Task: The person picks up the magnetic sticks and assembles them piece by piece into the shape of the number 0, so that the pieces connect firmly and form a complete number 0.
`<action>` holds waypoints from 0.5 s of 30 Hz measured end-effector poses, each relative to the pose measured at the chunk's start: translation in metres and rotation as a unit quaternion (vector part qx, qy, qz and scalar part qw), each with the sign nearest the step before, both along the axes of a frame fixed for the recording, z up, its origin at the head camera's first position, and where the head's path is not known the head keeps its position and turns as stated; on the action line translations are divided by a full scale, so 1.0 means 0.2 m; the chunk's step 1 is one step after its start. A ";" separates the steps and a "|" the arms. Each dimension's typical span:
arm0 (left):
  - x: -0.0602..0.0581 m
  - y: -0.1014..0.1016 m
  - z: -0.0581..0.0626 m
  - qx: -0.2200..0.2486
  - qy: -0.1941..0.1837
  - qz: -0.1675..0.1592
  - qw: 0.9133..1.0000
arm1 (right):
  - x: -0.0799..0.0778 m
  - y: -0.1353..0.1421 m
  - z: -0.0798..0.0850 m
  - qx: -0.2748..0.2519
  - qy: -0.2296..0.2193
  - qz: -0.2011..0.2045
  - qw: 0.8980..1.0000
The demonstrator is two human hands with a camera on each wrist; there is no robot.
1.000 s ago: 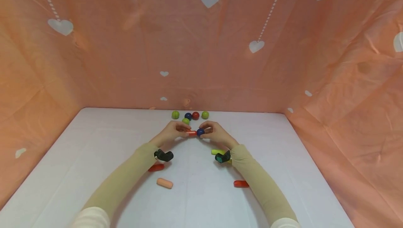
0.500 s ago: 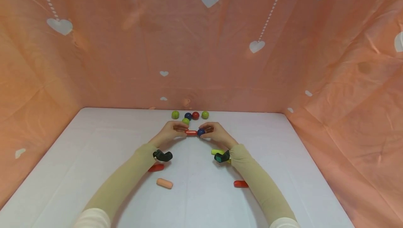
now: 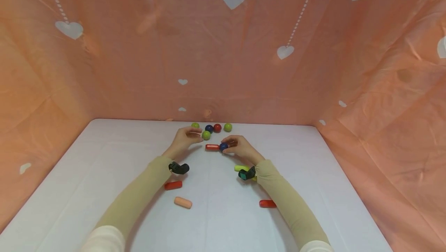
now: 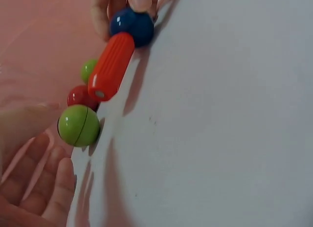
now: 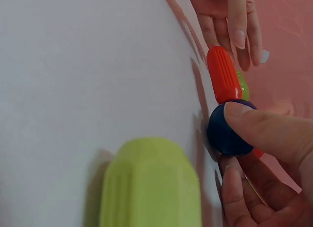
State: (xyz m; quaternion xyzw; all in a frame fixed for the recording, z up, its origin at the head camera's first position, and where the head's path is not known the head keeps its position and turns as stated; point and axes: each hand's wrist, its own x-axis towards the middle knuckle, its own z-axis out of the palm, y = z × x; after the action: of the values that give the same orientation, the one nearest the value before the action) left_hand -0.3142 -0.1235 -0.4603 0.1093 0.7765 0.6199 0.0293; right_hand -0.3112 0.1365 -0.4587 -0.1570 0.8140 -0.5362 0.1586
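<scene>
My right hand [image 3: 241, 148] pinches a dark blue ball [image 5: 230, 131] between thumb and fingers. A red grooved rod [image 4: 112, 68], like a magnetic building stick, is joined end-on to that ball and points left toward my other hand. In the left wrist view the rod's free end shows a small grey metal spot. My left hand [image 3: 184, 140] holds nothing; its thumb and fingers are spread beside a lime green ball [image 4: 79, 125] with a dark seam line. In the head view that ball lies just right of the left fingertips.
Behind the hands sit another blue ball [image 3: 209, 128], a red ball [image 3: 217, 128] and two more green balls, one partly behind my left hand. Nearer lie red rods [image 3: 173, 185], a peach rod [image 3: 182, 202] and yellow-green rods [image 3: 241, 168], some partly under the forearms.
My left hand has let go of the red rod and moved back and left, toward the green ball. The right hand stays nearly in place with the blue ball and attached rod.
</scene>
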 end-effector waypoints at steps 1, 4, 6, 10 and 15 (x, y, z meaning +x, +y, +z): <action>-0.01 0.00 0.00 -0.002 0.004 0.004 1.000 | 0.00 0.00 0.00 -0.003 -0.002 0.000 1.000; -0.03 0.01 -0.02 -0.008 0.003 0.006 1.000 | 0.00 0.00 0.00 -0.004 -0.015 0.000 1.000; -0.04 0.02 -0.02 -0.019 0.004 0.004 1.000 | 0.00 0.00 0.00 -0.001 -0.018 0.002 1.000; -0.07 0.05 -0.03 -0.031 0.017 0.001 0.999 | 0.00 0.00 0.00 -0.003 -0.015 0.011 1.000; -0.10 0.08 -0.04 -0.042 0.031 0.000 0.999 | -0.01 0.01 0.00 -0.004 -0.011 0.019 1.000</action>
State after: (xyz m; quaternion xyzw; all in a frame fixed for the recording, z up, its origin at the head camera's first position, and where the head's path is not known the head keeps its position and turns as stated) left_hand -0.3341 -0.1076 -0.4674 0.1271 0.8025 0.5829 0.0101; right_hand -0.3130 0.1390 -0.4578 -0.1672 0.8071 -0.5378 0.1774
